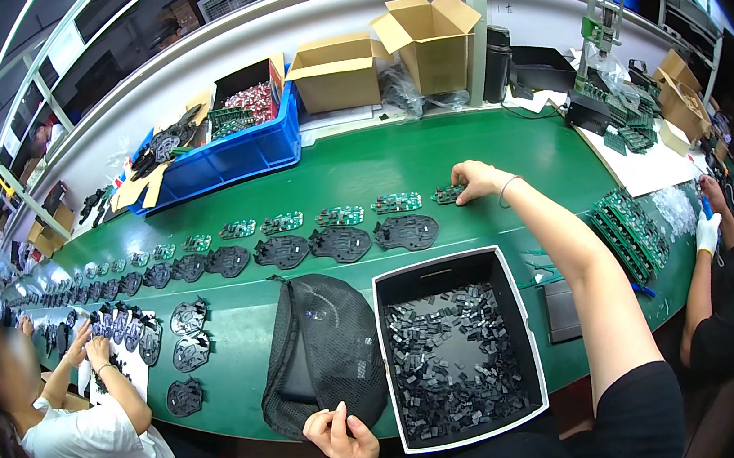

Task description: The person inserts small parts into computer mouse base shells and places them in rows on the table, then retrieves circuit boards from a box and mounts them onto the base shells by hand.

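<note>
My right hand (pixel 476 181) reaches across the green bench, fingers closed on the edge of a small green circuit board (pixel 444 194) at the right end of a row of such boards. Below that row lie black plastic shells, the closest being a black shell (pixel 406 233). Near the front edge, my left hand (pixel 344 437) is raised with fingertips pinched together; whatever they hold, if anything, is too small to make out. Beside it rests a black mesh bag (pixel 331 351). Between my arms stands an open box (pixel 528 351) with many small black parts inside.
A blue crate (pixel 237 158) and open cardboard boxes (pixel 334 74) line the back. Stacked circuit boards (pixel 630 235) stand at right, near a co-worker's gloved hand (pixel 708 233). Another person (pixel 100 431) works at left beside rows of shells. A black flat case (pixel 563 310) lies under my right arm.
</note>
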Tool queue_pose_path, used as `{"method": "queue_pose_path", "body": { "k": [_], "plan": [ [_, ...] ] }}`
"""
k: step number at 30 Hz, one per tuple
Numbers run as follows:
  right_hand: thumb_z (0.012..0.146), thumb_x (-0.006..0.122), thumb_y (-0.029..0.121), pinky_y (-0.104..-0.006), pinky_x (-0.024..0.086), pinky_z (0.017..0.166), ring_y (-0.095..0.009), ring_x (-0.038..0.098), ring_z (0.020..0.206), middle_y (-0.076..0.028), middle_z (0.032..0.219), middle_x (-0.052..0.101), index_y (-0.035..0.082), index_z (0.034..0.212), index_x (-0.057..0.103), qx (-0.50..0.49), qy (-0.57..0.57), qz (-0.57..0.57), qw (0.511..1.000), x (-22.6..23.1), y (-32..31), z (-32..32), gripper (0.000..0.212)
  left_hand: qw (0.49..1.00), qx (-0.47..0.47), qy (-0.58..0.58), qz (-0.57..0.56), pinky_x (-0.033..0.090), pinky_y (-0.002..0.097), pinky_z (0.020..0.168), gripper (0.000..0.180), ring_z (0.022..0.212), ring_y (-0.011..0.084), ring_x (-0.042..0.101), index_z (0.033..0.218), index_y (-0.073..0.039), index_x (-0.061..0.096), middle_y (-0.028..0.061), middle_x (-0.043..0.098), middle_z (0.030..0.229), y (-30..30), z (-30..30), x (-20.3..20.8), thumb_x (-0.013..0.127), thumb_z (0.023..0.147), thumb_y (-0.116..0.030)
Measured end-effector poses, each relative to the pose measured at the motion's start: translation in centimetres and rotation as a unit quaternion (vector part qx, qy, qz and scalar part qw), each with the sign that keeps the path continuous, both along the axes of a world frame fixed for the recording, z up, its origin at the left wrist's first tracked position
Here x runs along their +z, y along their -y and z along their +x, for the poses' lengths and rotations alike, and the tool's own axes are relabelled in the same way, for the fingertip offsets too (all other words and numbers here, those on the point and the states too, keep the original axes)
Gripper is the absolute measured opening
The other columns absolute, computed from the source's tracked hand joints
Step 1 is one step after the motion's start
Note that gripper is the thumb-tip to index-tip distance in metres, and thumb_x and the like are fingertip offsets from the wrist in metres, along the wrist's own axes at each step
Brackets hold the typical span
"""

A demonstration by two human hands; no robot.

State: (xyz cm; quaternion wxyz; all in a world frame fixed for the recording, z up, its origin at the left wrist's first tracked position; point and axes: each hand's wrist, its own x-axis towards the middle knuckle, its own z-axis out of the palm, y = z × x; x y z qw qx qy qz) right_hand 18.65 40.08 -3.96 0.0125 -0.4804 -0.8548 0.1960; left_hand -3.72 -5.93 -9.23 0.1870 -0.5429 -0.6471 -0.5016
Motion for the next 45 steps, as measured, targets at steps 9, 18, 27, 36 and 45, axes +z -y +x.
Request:
{"method": "queue_pose_path", "body": {
  "k": [9, 18, 27, 36, 45],
  "plan": [
    [0.075, 0.069, 0.043, -0.0491, 0.034, 0.094, -0.03, 0.044, 0.117, -0.011, 0.116, 0.053, 0.018, 0.114, 0.056, 0.083, 0.057, 0.101, 0.99, 1.2, 1.4, -5.5, 0.048, 1.0, 0.005, -0.009, -0.02, 0.039, 0.0399, 0.078, 0.023, 0.089, 0.0283, 0.047, 0.103, 0.003, 0.057, 0.0127, 0.045, 0.094, -0.4, 0.3, 0.1, 0.052, 0.084, -0.008],
    [0.071, 0.075, 0.035, -0.0447, 0.04, 0.091, -0.033, 0.047, 0.113, -0.013, 0.114, 0.052, 0.013, 0.113, 0.053, 0.157, 0.059, 0.081, 0.983, 0.0, 1.4, -11.1, 0.053, 0.998, 0.003, 0.055, 0.004, 0.043, 0.038, 0.079, 0.02, 0.086, 0.0279, 0.05, 0.096, 0.001, 0.062, 0.0137, 0.049, 0.094, 0.2, -0.4, 1.5, 0.059, 0.079, -0.008],
    [0.076, 0.07, 0.018, -0.0281, 0.047, 0.067, -0.016, 0.058, 0.074, -0.005, 0.078, 0.06, 0.004, 0.088, 0.063, 0.32, -0.184, -0.113, 0.923, 11.1, 13.6, -7.6, 0.02, 0.99, 0.085, 0.11, -0.034, 0.045, 0.0329, 0.07, 0.02, 0.075, 0.0256, 0.055, 0.097, 0.003, 0.06, 0.0151, 0.056, 0.088, -2.3, -15.2, 4.8, 0.061, 0.08, -0.008],
    [0.072, 0.058, 0.012, -0.0354, 0.049, 0.07, -0.024, 0.063, 0.078, -0.008, 0.078, 0.064, 0.008, 0.078, 0.06, 0.487, 0.183, 0.148, 0.841, 4.9, 28.8, -2.9, 0.007, 0.856, 0.352, 0.047, -0.375, 0.053, 0.0414, 0.072, 0.036, 0.09, 0.0325, 0.061, 0.1, -0.001, 0.057, 0.0165, 0.049, 0.106, -9.4, -21.0, 3.2, 0.07, 0.077, -0.025],
    [0.072, 0.057, 0.008, -0.0412, 0.052, 0.066, -0.031, 0.064, 0.07, -0.015, 0.069, 0.063, 0.001, 0.076, 0.059, 0.466, 0.118, 0.045, 0.876, 4.0, 30.2, -1.1, 0.008, 0.864, 0.278, -0.141, -0.395, 0.051, 0.0417, 0.066, 0.01, 0.084, 0.0297, 0.062, 0.079, -0.008, 0.064, 0.0119, 0.063, 0.085, -5.4, -19.6, 3.3, 0.058, 0.079, -0.015]
  ]
}}
